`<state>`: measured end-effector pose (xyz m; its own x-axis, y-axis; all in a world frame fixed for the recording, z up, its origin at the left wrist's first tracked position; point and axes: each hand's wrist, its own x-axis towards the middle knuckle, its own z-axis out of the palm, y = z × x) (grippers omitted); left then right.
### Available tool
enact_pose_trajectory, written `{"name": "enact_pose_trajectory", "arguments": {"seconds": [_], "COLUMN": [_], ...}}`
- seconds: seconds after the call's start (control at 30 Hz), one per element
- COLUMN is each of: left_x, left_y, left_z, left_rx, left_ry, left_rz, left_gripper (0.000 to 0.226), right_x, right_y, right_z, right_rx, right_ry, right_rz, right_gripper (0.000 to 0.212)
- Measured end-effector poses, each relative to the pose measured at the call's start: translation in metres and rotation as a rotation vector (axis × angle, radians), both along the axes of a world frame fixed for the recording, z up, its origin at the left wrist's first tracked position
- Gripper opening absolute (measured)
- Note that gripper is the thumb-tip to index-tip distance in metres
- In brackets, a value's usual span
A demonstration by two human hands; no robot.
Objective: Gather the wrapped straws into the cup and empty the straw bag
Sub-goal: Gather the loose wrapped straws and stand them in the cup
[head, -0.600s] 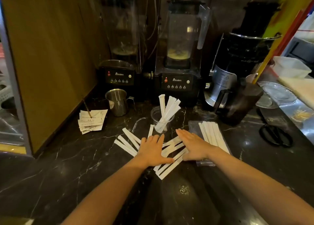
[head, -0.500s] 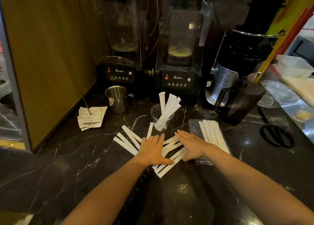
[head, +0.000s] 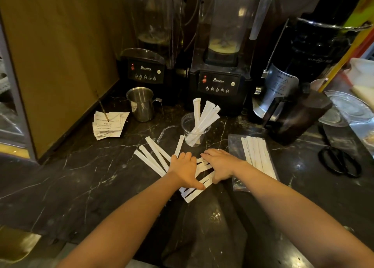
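Note:
Several white wrapped straws (head: 154,156) lie fanned out on the black marble counter (head: 81,186). A clear plastic cup (head: 193,129) behind them holds several wrapped straws standing up. My left hand (head: 185,169) lies flat, palm down, on the loose straws, fingers together. My right hand (head: 219,164) rests palm down on the straws beside it, fingers slightly curled. To the right lies the clear straw bag (head: 254,158) with several straws inside. Straws under both hands are partly hidden.
Two black blenders (head: 219,81) stand at the back, a steel pitcher (head: 141,103) and a stack of receipts (head: 108,124) at the left. A dark jug (head: 295,118) and black scissors (head: 340,162) sit at the right. A wooden panel walls the left.
Both hands have slid closer together over the loose straws, and the right hand's fingers have curled a little. The view has tilted slightly downward.

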<state>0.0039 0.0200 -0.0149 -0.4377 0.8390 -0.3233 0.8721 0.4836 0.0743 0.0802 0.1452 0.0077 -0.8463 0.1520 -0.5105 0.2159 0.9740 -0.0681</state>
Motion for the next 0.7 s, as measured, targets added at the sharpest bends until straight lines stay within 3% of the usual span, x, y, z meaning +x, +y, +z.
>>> {"name": "enact_pose_trajectory", "arguments": {"seconds": [0.7], "left_x": [0.0036], "left_y": [0.0086], "left_z": [0.0066], "left_rx": [0.026], "left_ry": [-0.118], "left_rz": [-0.029], "left_gripper": [0.058], "right_x": [0.0048], "right_y": [-0.0017], "right_z": [0.0015], "right_rx": [0.107], "right_ry": [0.098], "right_rz": [0.102], "right_gripper": [0.055]}}
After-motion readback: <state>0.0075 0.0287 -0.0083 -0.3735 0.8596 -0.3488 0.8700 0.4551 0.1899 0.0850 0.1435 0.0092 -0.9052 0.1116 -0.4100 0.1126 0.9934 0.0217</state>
